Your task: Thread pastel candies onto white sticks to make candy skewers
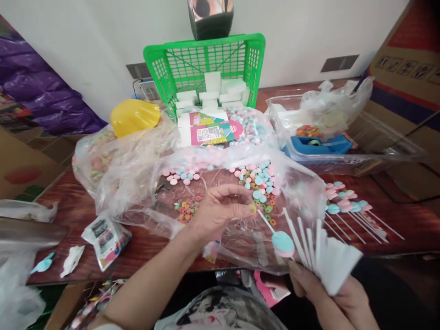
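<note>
My left hand [225, 206] pinches a small yellow ring candy [253, 209] between thumb and fingers, over the plastic sheet. Close to that ring is the upper tip of a white stick that runs through a blue and pink round candy [283, 243]. My right hand [330, 293], low at the right, is closed around the lower end of this stick and a fanned bundle of white paper sticks [326, 261]. Beneath my left hand lie loose ring candies [187, 210] and a pile of pink and blue candy discs [263, 176].
Finished candy sticks [347, 201] lie at the right. Behind stand a green basket [206, 43] with white boxes, a clear tray [364, 158] with a blue tape dispenser [316, 145], and a bag of candy rings [96, 153] under a yellow bowl-like thing [134, 117]. A small packet [106, 238] lies left.
</note>
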Available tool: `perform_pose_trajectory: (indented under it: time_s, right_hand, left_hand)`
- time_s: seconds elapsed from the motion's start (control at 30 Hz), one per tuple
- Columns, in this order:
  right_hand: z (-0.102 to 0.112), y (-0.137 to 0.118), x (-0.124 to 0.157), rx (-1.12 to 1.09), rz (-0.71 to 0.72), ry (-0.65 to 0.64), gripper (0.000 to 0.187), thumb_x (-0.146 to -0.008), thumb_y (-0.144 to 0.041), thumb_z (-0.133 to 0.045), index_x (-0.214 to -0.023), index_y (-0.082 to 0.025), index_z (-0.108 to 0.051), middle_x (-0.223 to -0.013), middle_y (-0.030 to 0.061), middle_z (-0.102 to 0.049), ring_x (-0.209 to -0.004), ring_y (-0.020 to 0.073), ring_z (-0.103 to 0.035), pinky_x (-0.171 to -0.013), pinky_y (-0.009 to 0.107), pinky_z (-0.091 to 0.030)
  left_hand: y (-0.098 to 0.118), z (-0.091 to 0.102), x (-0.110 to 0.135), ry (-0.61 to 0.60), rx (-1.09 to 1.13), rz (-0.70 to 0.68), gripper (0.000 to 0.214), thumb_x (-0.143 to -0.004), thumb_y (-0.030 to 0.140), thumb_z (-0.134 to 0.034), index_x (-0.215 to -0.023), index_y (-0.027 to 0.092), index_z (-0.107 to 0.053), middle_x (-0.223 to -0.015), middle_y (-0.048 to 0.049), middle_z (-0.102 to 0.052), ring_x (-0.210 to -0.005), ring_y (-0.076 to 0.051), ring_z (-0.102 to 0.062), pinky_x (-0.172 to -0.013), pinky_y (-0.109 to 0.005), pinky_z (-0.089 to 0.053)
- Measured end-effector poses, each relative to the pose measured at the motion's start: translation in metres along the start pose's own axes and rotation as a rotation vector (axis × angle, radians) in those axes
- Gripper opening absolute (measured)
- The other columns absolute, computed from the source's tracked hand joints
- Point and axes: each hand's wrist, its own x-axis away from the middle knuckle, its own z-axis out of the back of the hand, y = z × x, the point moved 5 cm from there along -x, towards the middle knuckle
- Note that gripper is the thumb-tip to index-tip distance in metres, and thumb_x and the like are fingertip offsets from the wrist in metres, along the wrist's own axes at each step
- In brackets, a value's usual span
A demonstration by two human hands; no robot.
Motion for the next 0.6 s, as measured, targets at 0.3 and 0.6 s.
perform_pose_trajectory:
  time_s: [0.3, 0.6]
  right_hand:
    - [-0.025, 0.011, 0.011, 0.099, 0.022, -0.247, 0.026, -0.09, -0.039, -0.051, -0.083, -0.02, -0.067, -0.056, -0.0019, -0.055, -0.049, 0.0115, -0.049, -0.05, 0.018, -0.045]
    - [-0.03, 0.029, 0.017, -0.012, 0.046, -0.066, 0.023, -0.09, -0.03, -0.051, -0.072, -0.02, -0.06, -0.057, -0.002, -0.049, -0.048, 0.0111, -0.044, -0.048, 0.02, -0.043]
  left_hand:
    - [-0.014, 0.019, 0.036, 0.219, -0.212, -0.371, 0.022, -0.061, 0.015, -0.082, -0.08, 0.023, -0.075, -0.077, -0.0007, -0.069, -0.073, -0.015, -0.066, -0.069, -0.028, -0.056]
    - [-0.027, 0.013, 0.035, 0.265, -0.279, -0.372, 0.028, -0.073, 0.022, -0.074, -0.1, 0.028, -0.072, -0.075, -0.0002, -0.069, -0.069, -0.017, -0.067, -0.071, -0.033, -0.056]
